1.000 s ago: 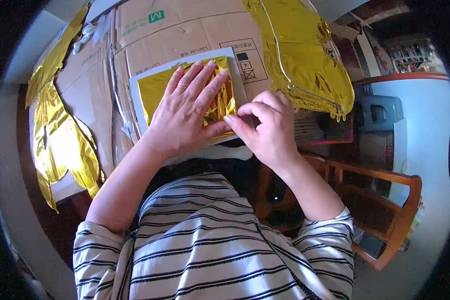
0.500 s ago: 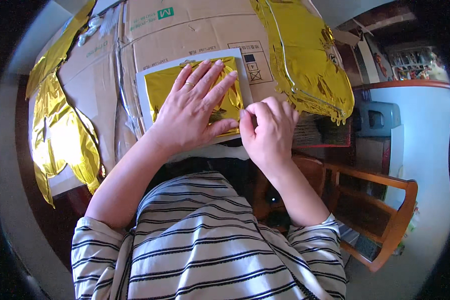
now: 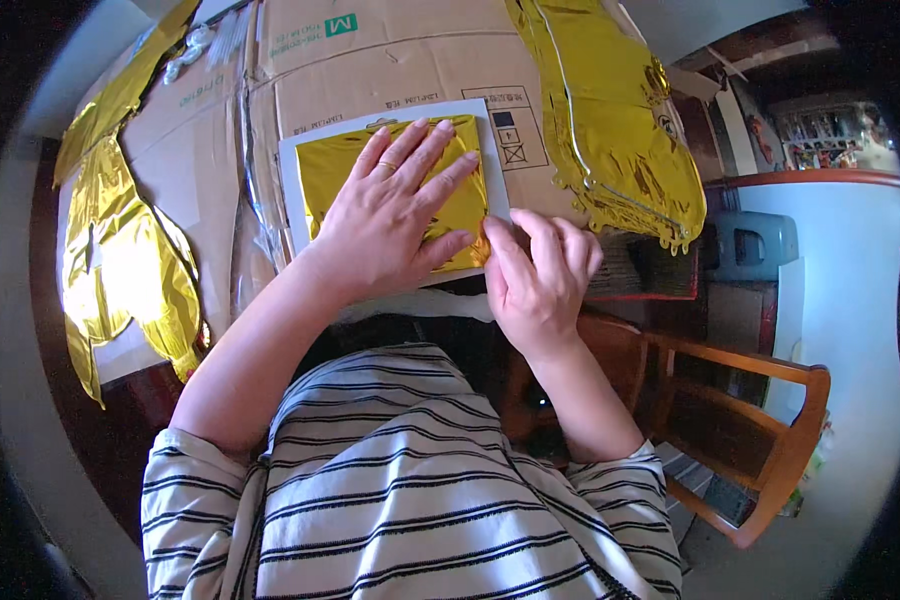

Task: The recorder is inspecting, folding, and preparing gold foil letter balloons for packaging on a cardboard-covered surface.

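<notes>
A shiny gold foil balloon, folded into a flat rectangle (image 3: 335, 165), lies on a white backing card (image 3: 297, 205) with a hanger hole at its top. My left hand (image 3: 385, 205) rests open on the foil, palm down, with its fingers spread and a ring on one of them. At the lower right corner of the foil, my right hand (image 3: 545, 275) has its fingers curled, and the thumb and forefinger are against the edge. A small crinkled bit of foil shows beside the fingertips; the exact grip is partly hidden.
Flattened brown cardboard (image 3: 400, 70) covers the table. Large gold foil balloons lie at the left (image 3: 130, 270) and at the right (image 3: 630, 130), where a pale cord (image 3: 573, 120) crosses the foil. A wooden chair (image 3: 750, 440) and a blue-grey plastic stool (image 3: 755, 245) stand to the right.
My right hand has loosened from a tight curl, its fingers spreading a little at the foil's edge. The card has shifted slightly right, with my left hand still flat on it.
</notes>
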`<action>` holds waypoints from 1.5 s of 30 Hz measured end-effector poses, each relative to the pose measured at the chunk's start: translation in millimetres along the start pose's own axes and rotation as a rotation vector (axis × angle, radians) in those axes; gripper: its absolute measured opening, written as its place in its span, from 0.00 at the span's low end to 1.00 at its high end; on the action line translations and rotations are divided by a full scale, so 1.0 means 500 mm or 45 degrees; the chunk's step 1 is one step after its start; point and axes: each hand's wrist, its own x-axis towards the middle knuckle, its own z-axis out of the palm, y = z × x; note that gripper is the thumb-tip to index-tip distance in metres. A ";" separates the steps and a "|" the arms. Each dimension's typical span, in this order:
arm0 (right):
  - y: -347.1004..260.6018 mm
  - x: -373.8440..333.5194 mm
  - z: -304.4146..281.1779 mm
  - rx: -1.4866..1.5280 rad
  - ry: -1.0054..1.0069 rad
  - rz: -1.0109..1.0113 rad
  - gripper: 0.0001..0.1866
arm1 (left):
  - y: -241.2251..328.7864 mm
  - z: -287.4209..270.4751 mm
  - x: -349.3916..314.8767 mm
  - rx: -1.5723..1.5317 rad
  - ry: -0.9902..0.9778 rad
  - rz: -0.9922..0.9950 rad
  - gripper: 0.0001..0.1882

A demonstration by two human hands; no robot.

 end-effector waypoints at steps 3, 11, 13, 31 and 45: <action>0.001 0.005 -0.006 0.001 -0.029 -0.032 0.16 | -0.001 0.000 0.000 -0.102 0.027 -0.046 0.38; -0.012 0.024 -0.025 0.010 -0.119 -0.028 0.15 | 0.002 -0.016 0.015 -0.095 -0.009 -0.080 0.34; -0.027 0.025 -0.024 -0.027 -0.154 0.034 0.15 | 0.005 -0.015 0.023 -0.014 0.014 -0.064 0.33; -0.027 0.002 -0.003 -0.088 -0.065 0.035 0.16 | -0.032 0.018 0.051 0.013 0.361 0.061 0.34; -0.024 0.131 0.033 0.585 0.002 -0.037 0.33 | -0.045 0.031 0.047 -0.048 0.359 0.004 0.39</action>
